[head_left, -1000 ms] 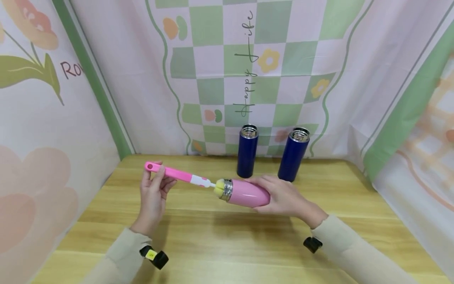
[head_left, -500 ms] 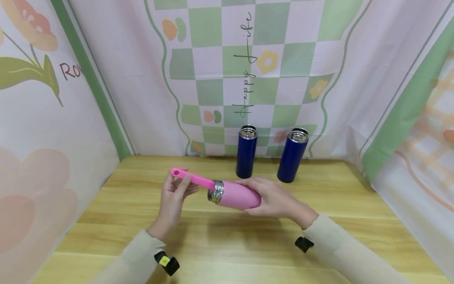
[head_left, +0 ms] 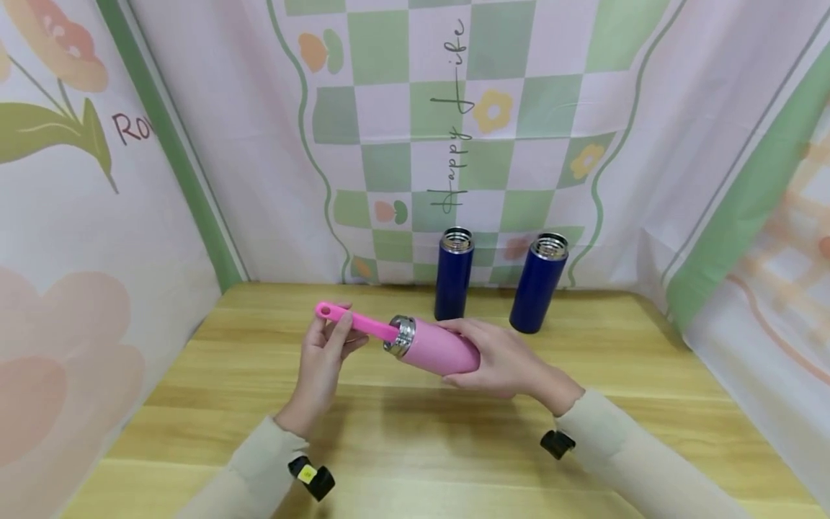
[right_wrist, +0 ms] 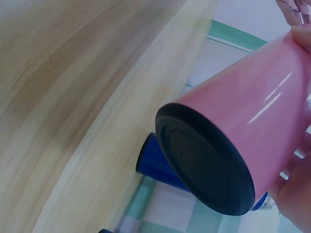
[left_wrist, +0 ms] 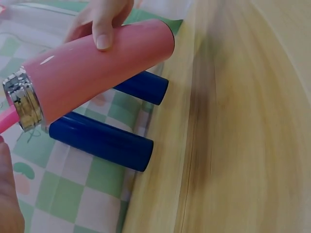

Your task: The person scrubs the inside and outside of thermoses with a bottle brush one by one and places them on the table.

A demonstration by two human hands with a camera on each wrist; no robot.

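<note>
My right hand [head_left: 496, 355] grips a pink thermos bottle [head_left: 442, 347] round its body, tilted above the table with its open metal mouth [head_left: 400, 336] facing left. In the right wrist view the bottle's dark base [right_wrist: 204, 160] is turned toward the camera. A bottle brush with a pink handle [head_left: 359, 322] runs into that mouth; its white neck and yellow sponge head are hidden inside. Thumb and fingers of my left hand [head_left: 326, 357] pinch the brush near the holed end of its handle. The left wrist view shows the bottle [left_wrist: 97, 70] side-on.
Two dark blue bottles, one in the middle [head_left: 452, 277] and one to its right [head_left: 538, 285], stand uncapped at the back of the wooden table [head_left: 415, 447]. Behind them hangs a green and white checked curtain [head_left: 431, 162]. Patterned cloth also closes off both sides.
The brush's sponge head and white neck have gone from the bottle's mouth into the bottle. My left hand has moved right, toward the bottle; the bottle has shifted slightly left.
</note>
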